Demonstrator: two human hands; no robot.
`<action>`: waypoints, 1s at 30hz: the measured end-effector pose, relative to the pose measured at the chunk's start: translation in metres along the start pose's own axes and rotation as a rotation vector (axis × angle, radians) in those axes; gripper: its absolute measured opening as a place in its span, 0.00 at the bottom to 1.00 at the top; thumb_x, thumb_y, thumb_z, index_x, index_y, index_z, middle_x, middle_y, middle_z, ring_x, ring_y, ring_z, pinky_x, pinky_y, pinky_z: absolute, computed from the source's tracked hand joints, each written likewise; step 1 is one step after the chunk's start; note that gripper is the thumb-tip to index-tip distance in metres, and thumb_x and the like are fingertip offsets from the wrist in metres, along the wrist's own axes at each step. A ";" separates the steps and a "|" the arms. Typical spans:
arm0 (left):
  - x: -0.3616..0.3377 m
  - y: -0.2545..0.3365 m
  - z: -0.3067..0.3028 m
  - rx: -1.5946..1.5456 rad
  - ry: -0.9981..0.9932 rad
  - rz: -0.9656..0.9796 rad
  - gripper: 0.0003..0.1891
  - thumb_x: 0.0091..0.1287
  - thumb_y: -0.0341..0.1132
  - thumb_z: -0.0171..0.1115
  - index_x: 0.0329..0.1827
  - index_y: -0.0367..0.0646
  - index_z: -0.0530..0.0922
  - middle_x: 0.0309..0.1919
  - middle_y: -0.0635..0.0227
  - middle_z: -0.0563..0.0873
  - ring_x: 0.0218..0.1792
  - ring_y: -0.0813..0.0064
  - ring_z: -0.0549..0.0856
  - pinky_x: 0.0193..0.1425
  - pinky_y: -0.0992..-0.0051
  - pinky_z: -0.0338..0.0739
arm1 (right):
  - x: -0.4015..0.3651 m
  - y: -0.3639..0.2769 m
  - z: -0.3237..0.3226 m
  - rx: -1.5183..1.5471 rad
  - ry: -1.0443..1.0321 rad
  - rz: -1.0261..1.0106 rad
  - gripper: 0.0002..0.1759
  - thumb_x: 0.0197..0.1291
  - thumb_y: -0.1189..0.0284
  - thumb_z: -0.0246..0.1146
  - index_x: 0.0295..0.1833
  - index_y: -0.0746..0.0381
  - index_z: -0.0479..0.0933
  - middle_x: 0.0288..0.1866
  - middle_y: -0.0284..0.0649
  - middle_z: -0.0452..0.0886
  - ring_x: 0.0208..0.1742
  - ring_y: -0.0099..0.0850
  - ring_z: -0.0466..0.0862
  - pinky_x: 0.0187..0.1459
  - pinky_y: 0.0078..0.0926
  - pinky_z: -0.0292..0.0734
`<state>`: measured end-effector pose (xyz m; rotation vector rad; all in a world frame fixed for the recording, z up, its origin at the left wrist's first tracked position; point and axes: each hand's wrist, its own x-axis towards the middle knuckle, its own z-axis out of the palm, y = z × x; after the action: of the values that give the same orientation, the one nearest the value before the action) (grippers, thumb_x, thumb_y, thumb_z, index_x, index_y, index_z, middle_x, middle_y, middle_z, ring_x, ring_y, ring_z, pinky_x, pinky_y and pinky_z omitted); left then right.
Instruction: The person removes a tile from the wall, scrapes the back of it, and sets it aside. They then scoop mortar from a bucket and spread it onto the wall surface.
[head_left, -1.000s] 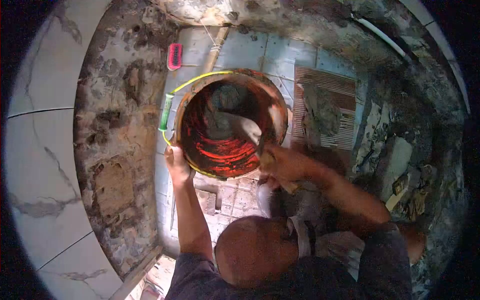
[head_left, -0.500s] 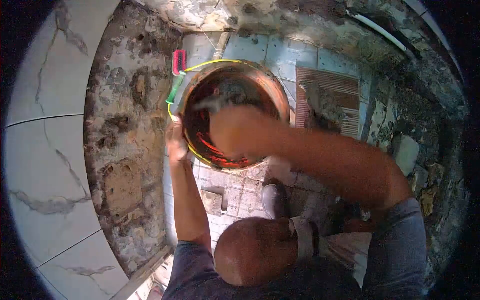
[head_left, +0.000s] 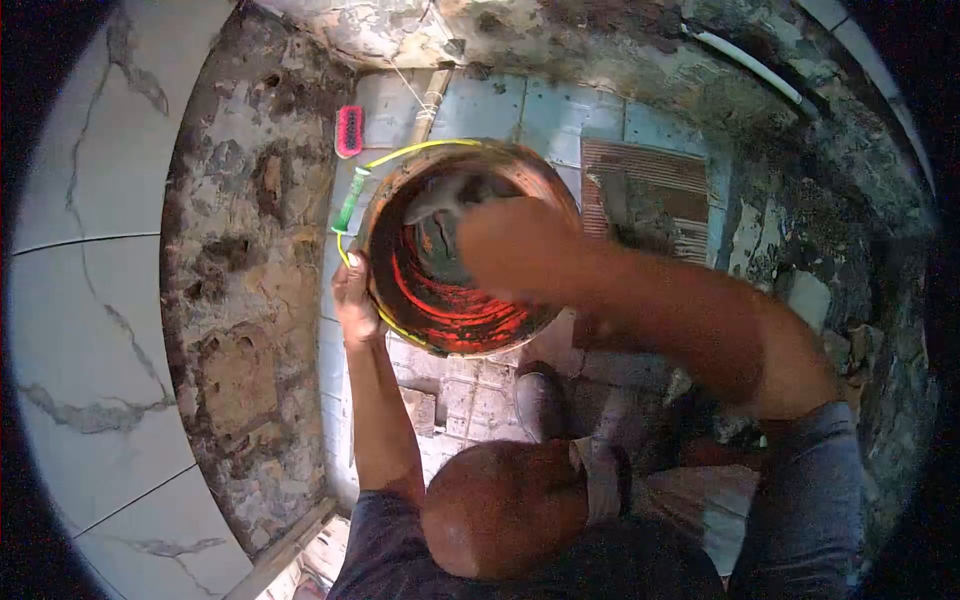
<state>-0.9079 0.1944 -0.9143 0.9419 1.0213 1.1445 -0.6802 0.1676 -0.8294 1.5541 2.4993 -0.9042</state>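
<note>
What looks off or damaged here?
The left wall stands out: patchy, stained and pitted, unlike the smoother white tiles beside it. The brown ribbed panel carries an uneven grey smear. Inside the bucket, dark residue streaks the red surface.

Small room under building work: rough, stained masonry along left and top of frame; veined white tiles far left; soiled floor tiles upper centre; smeared ribbed panel upper right; bucket with grey mix, centre.
</note>
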 end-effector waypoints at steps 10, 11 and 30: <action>0.001 0.009 -0.020 0.081 0.022 0.063 0.12 0.62 0.41 0.58 0.38 0.41 0.76 0.32 0.72 0.81 0.32 0.81 0.78 0.38 0.78 0.74 | -0.030 -0.012 0.069 -0.172 -0.115 0.130 0.18 0.48 0.74 0.57 0.48 0.63 0.72 0.31 0.50 0.77 0.31 0.38 0.82 0.27 0.34 0.77; -0.002 0.010 -0.025 0.058 0.044 0.052 0.13 0.63 0.43 0.58 0.38 0.41 0.76 0.33 0.72 0.80 0.33 0.81 0.78 0.39 0.78 0.74 | -0.032 -0.003 0.062 -0.169 -0.120 0.118 0.18 0.48 0.74 0.57 0.48 0.63 0.72 0.31 0.50 0.77 0.31 0.38 0.82 0.27 0.34 0.77; 0.022 0.017 -0.010 0.324 0.079 -0.005 0.20 0.63 0.52 0.54 0.38 0.41 0.75 0.33 0.74 0.78 0.34 0.81 0.76 0.40 0.78 0.70 | -0.014 -0.038 0.007 -0.273 0.275 -0.591 0.16 0.50 0.71 0.57 0.40 0.74 0.73 0.26 0.53 0.77 0.27 0.41 0.79 0.35 0.36 0.77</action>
<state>-0.9195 0.2197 -0.9045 1.1540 1.2982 1.0357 -0.7063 0.1404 -0.8136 0.9188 3.1874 -0.3626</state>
